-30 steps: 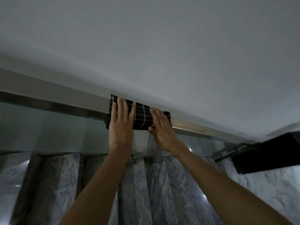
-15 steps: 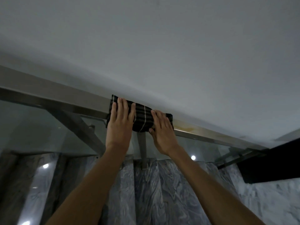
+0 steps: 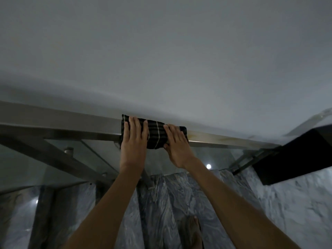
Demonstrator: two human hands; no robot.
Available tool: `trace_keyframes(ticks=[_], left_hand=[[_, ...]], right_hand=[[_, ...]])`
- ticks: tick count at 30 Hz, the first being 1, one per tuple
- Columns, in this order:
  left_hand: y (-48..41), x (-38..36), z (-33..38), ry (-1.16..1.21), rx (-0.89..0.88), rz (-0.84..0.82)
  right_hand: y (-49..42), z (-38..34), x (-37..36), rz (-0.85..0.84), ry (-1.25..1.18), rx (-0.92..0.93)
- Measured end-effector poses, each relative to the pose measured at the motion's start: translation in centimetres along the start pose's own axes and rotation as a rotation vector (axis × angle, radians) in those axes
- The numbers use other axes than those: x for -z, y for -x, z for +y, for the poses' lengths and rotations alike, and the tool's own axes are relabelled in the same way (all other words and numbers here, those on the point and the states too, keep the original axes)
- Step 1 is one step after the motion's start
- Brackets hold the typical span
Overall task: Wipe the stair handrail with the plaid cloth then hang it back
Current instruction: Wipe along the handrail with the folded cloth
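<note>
A dark plaid cloth (image 3: pixel 156 134) with pale stripes lies folded over the steel stair handrail (image 3: pixel 62 124), which runs across the view from upper left down to the right. My left hand (image 3: pixel 133 141) presses flat on the cloth's left part, fingers together and pointing up. My right hand (image 3: pixel 177 146) presses on the cloth's right end, with the thumb under the lower edge. Both hands hold the cloth against the rail. The cloth's far side is hidden behind the rail.
A glass panel (image 3: pixel 36 159) with steel struts and bolts hangs below the rail. Grey marble stair treads (image 3: pixel 161 203) descend beneath it, and a bare foot (image 3: pixel 192 232) stands on one. A white wall (image 3: pixel 161 60) lies behind the rail. A dark block (image 3: pixel 294 153) juts in at right.
The view has shifted along the rail: a diagonal strut and glass bolts came into sight at left. Both hands stay pressed on the cloth in the same grip.
</note>
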State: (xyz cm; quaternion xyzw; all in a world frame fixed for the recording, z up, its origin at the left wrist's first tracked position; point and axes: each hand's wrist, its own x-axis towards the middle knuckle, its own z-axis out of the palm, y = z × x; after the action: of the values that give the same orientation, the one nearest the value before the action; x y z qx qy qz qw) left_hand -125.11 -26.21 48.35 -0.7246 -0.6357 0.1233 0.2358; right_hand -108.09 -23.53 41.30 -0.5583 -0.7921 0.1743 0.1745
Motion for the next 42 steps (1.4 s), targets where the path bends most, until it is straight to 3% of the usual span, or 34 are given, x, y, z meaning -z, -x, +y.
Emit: trace_keyframes(ticks=[22,42], left_hand=[[-3.3,-1.5,14.5,0.123,0.026,-0.011],[-8.8,-5.4,36.6,0.145,-0.009,0.037]], right_hand=[[2.1,15.0,-1.0,-0.029,-0.042,-0.005],[5.4,38.0,-3.6,0.010,-0.044,0.008]])
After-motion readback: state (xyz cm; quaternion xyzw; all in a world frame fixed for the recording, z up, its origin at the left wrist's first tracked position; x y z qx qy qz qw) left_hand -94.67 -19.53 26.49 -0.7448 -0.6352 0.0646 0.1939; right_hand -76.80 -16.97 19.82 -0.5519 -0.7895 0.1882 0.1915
